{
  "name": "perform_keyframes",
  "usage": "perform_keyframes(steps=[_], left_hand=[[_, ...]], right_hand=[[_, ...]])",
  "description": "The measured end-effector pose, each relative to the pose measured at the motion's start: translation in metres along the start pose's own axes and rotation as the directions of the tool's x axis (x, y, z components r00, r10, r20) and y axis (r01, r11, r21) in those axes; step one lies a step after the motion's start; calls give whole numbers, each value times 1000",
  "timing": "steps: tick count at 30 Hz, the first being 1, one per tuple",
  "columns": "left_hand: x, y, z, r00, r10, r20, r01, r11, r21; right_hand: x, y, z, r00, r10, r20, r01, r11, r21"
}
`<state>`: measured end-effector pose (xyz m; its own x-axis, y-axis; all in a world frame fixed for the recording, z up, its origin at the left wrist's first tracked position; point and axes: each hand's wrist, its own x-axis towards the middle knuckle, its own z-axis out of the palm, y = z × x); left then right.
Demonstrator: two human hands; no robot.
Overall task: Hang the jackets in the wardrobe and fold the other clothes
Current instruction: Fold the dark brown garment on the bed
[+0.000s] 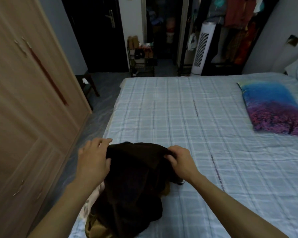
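Both hands, left hand (93, 157) and right hand (179, 160), pinch a dark garment (136, 177) raised over the checked bed (187, 117), wardrobe (24, 100) beside the bed.

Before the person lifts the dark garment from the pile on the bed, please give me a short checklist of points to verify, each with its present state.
1. Left hand grips the dark garment: ok, at its upper edge.
2. Right hand grips it: ok, pinching the same edge.
3. Garment free of the pile beneath: not ok, it lies on other clothes.
4. Flat bed space for folding: ok.
5. Jacket or not: cannot tell.
6. Wardrobe open: not ok, doors shut.
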<state>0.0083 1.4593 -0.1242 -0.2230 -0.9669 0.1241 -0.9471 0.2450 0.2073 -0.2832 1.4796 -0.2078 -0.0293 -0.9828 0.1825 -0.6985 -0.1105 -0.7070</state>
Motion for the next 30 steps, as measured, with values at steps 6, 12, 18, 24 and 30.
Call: perform_keyframes(steps=[6,12,18,24,30], left_hand=[[14,60,17,964,266,-14,-263,939,-222],[29,107,38,872,487,57,-456,848,-270],[36,127,41,832,555,4,-538,807,-245],[35,134,36,828,559,-49,-556,805,-206],[43,114,17,894,404,-191,-441,868,-229]], right_hand=[[-1,-31,-29,997,-81,0,81,995,-58],[-18,-40,-45,998,-6,-62,8,1000,19],[-42,-34,-51,990,20,-141,-9,997,78],[-63,-15,-41,987,92,-130,-107,987,-117],[-85,-1,-11,947,315,55,-295,927,-231]])
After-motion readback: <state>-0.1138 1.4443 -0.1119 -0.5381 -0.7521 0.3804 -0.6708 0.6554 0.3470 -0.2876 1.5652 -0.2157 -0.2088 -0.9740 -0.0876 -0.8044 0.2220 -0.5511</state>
